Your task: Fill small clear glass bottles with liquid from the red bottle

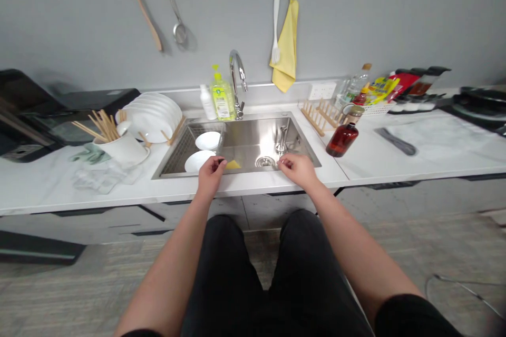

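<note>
"Starting at the left grip (211, 172), is it grasping anything?"

"Its fingers are curled with the thumb drawn in; I cannot tell whether anything is pinched there."

"And the right grip (297, 168)?"

"Curled likewise, thumb close to the fingertips, and again I cannot tell. Both are at the front edge of the sink (249, 139), well apart."

"What is nearest to them?"

"Beside the left one, inside the sink, are a white bowl (195, 161) and a yellow piece (233, 165) too small to identify. The right one is near the drain (264, 161)."

"And farther out?"

"A second bowl (207, 140) is behind the first. Behind the sink rises a faucet (233, 73), with a soap bottle (222, 99) beside it. On the surface (256, 182), plates (152, 124) stand left, a dark red bottle (342, 142) right."
</note>
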`<state>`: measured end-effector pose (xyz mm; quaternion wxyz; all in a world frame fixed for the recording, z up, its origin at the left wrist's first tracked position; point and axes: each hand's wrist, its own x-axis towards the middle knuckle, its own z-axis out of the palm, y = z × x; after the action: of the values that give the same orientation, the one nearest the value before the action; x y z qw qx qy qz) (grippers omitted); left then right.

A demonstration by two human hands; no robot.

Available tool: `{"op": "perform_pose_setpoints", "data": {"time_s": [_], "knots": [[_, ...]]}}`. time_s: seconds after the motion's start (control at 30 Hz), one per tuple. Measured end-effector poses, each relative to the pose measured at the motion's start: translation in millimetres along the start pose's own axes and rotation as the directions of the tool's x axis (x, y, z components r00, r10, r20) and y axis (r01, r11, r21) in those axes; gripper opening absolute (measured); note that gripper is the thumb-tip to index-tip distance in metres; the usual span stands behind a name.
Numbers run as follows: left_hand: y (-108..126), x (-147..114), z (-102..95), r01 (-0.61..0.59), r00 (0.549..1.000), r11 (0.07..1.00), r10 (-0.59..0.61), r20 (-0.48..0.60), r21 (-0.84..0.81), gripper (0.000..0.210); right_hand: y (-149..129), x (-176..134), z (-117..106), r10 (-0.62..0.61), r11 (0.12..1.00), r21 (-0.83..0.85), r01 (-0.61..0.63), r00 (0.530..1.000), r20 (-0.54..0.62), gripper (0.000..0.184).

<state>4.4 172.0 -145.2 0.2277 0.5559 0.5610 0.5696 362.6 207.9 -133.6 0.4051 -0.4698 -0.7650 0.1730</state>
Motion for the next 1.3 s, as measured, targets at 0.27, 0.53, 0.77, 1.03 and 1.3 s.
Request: {"op": "perform_pose_setpoints", "data": {"time_s": [0.27,0.53,0.77,1.03,1.3], "knots": [[3.1,-24.7,-43.4,0.044,0.993,0.997,-0.051,-0.110,-0.068,0.036,15.8,14.2,18.1,0.154,0.951,0.263,-0.165,0.986,0.059,0.049],[-45.6,-37.4,-197.9,0.357,0.848,0.853,-0.127,-0.514,0.379,0.041,19.7,12.2,16.7,0.174,0.916,0.356,-0.185,0.983,0.063,0.046],[-56.1,-7.2,-227.7,0.432,0.846,0.653,-0.054,-0.531,0.622,0.037,21.8,12.4,14.2,0.192,0.880,0.433,-0.194,0.980,0.048,0.043],[-64.4,2.7,-210.9,0.439,0.872,0.550,-0.071,-0.484,0.711,0.048,28.5,14.7,19.2,0.185,0.874,0.445,-0.194,0.981,0.064,0.042],[-52.4,-12.6,-230.7,0.249,0.869,0.475,0.274,-0.411,0.844,0.054,28.8,13.1,16.7,0.176,0.868,0.460,-0.188,0.982,0.069,0.038]]}}
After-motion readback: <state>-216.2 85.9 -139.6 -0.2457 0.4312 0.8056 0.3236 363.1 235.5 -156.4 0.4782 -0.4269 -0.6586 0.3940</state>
